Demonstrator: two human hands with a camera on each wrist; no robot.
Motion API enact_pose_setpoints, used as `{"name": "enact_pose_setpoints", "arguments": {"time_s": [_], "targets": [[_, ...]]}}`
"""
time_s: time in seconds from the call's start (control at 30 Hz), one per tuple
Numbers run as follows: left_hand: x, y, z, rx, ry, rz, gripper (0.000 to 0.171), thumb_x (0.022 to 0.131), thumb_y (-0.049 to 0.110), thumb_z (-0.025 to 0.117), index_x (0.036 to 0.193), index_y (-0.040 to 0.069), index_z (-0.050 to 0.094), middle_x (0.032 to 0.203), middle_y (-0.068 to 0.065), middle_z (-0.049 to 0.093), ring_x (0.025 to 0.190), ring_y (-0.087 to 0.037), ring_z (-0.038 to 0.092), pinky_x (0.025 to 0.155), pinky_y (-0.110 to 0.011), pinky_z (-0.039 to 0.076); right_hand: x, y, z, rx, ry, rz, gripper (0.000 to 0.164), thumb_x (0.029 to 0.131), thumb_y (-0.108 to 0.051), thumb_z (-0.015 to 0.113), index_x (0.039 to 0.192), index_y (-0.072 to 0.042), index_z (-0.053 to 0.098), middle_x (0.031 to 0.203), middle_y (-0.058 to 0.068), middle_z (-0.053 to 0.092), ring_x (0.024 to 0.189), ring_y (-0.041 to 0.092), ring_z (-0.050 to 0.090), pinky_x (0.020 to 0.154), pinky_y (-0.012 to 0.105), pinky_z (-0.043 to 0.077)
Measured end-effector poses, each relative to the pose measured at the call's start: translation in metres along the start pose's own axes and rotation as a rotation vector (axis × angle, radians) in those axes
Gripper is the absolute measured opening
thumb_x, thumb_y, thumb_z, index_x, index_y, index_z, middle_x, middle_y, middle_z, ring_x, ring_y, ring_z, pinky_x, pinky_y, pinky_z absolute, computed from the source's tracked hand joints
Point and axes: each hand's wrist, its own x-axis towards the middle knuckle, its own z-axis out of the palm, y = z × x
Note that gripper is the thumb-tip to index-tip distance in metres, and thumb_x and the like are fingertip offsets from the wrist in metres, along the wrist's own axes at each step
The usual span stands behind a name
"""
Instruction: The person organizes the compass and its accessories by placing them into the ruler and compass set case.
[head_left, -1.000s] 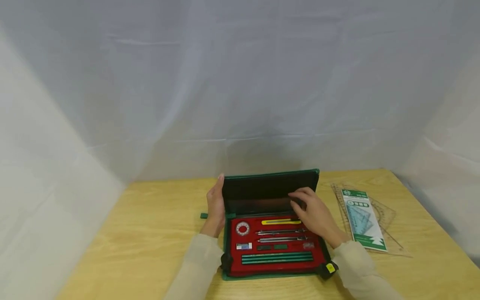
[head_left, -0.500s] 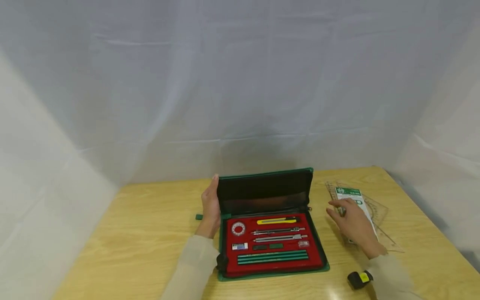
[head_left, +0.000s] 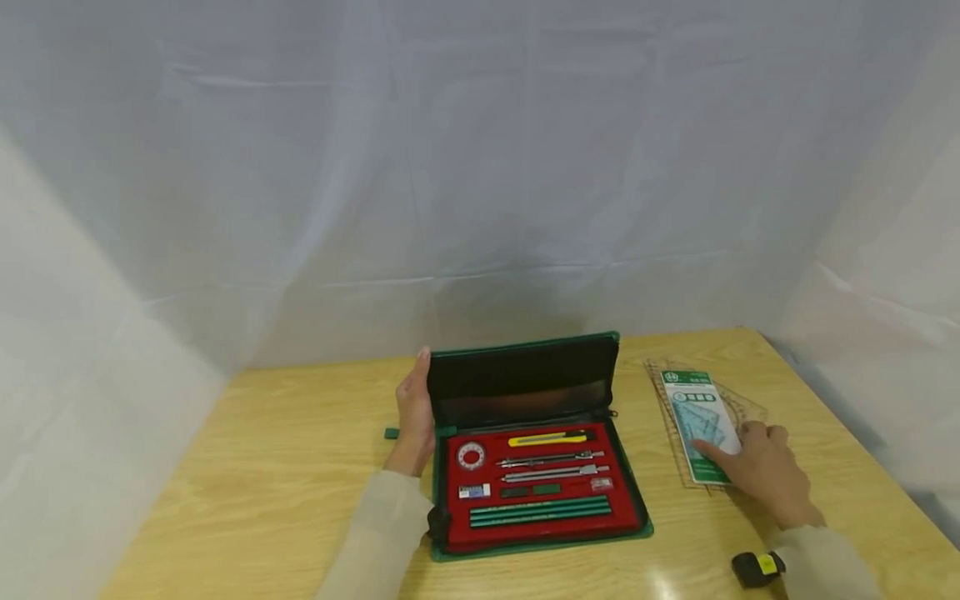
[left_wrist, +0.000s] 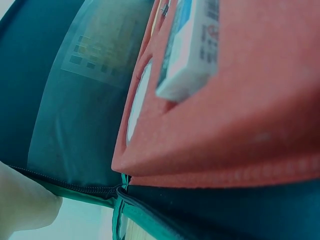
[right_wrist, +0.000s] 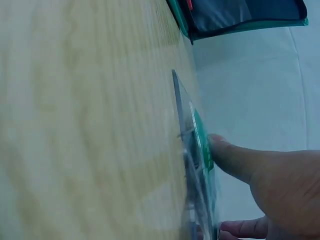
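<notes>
A green zip case [head_left: 540,542] lies on the table with its dark lid raised. My left hand [head_left: 415,408] holds the lid's left edge, fingers hidden behind it; in the left wrist view a blurred part of the hand [left_wrist: 25,205] touches the lid's zipped rim. The red tray [head_left: 540,492] inside carries a utility knife [head_left: 547,439], compasses [head_left: 551,459], pencils [head_left: 540,511], an eraser [head_left: 474,491] and a white ring [head_left: 471,455]. To the right, my right hand [head_left: 768,471] grips the clear set squares [head_left: 678,454] with their printed card [head_left: 699,425], thumb on top, fingers at the right edge.
The wooden table [head_left: 300,467] stretches out on both sides of the case. White cloth [head_left: 480,167] hangs behind and at the sides. A black wrist camera [head_left: 757,569] with a yellow label sits by the right sleeve.
My right hand has left the case, moved right, and come onto the set squares and card. My left hand keeps its hold on the raised lid.
</notes>
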Motion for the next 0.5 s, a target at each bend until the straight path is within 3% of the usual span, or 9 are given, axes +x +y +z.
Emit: {"name": "enact_pose_setpoints", "arguments": {"time_s": [0.1, 0.2, 0.27, 0.33, 0.37, 0.43, 0.5], "targets": [[-0.0004, 0.0005, 0.0011, -0.004, -0.002, 0.004, 0.045, 0.092, 0.054, 0.054, 0.067, 0.017, 0.054, 0.081, 0.002, 0.045, 0.103, -0.016, 0.045, 0.101, -0.041, 0.034, 0.0002, 0.0005, -0.0008, 0.014, -0.002, 0.000, 0.087, 0.081, -0.072, 0.055, 0.101, 0.012, 0.045, 0.085, 0.025, 0.047, 0.065, 0.028, 0.048, 0.049, 0.037, 0.038], [-0.0014, 0.0012, 0.0022, -0.007, 0.003, -0.002, 0.042, 0.092, 0.053, 0.054, 0.077, 0.015, 0.062, 0.093, 0.000, 0.054, 0.109, -0.017, 0.045, 0.104, -0.042, 0.032, 0.0015, 0.0012, -0.0012, 0.036, -0.010, -0.008, 0.073, 0.082, -0.068, 0.057, 0.087, 0.003, 0.043, 0.066, 0.007, 0.043, 0.058, 0.018, 0.042, 0.048, 0.030, 0.031], [-0.0027, 0.0015, 0.0023, 0.003, 0.006, -0.007, 0.041, 0.093, 0.051, 0.054, 0.094, 0.013, 0.067, 0.117, 0.001, 0.056, 0.121, -0.016, 0.041, 0.108, -0.043, 0.027, 0.0022, 0.0018, -0.0029, 0.043, -0.027, -0.007, 0.077, 0.082, -0.068, 0.057, 0.092, 0.007, 0.044, 0.071, 0.010, 0.048, 0.061, 0.020, 0.044, 0.050, 0.031, 0.033], [-0.0028, 0.0010, 0.0026, 0.007, 0.009, -0.012, 0.041, 0.093, 0.051, 0.054, 0.092, 0.012, 0.066, 0.119, 0.000, 0.056, 0.122, -0.017, 0.040, 0.109, -0.044, 0.026, 0.0029, 0.0030, -0.0041, 0.059, -0.048, 0.004, 0.087, 0.083, -0.068, 0.056, 0.107, 0.014, 0.041, 0.084, 0.024, 0.053, 0.070, 0.028, 0.051, 0.056, 0.038, 0.041], [-0.0053, 0.0048, 0.0031, 0.014, 0.006, -0.018, 0.038, 0.094, 0.049, 0.053, 0.093, 0.013, 0.067, 0.129, 0.000, 0.053, 0.125, -0.017, 0.038, 0.110, -0.045, 0.024, 0.0030, 0.0031, -0.0045, 0.073, -0.054, 0.010, 0.092, 0.083, -0.067, 0.056, 0.114, 0.017, 0.037, 0.094, 0.032, 0.053, 0.077, 0.035, 0.054, 0.061, 0.043, 0.044], [-0.0048, 0.0057, 0.0028, 0.010, -0.003, -0.026, 0.038, 0.096, 0.045, 0.052, 0.081, 0.013, 0.063, 0.125, -0.002, 0.053, 0.123, -0.018, 0.039, 0.109, -0.045, 0.024, 0.0042, 0.0047, -0.0040, 0.126, -0.030, 0.003, 0.094, 0.087, -0.062, 0.056, 0.126, 0.019, 0.030, 0.112, 0.039, 0.049, 0.091, 0.042, 0.053, 0.071, 0.051, 0.046], [-0.0038, 0.0065, 0.0031, -0.002, -0.008, -0.033, 0.041, 0.097, 0.043, 0.051, 0.067, 0.015, 0.052, 0.109, -0.002, 0.053, 0.117, -0.017, 0.040, 0.108, -0.044, 0.026, 0.0049, 0.0065, -0.0024, 0.192, 0.021, -0.017, 0.087, 0.091, -0.053, 0.056, 0.129, 0.019, 0.029, 0.119, 0.041, 0.045, 0.096, 0.043, 0.054, 0.075, 0.051, 0.046]]}}
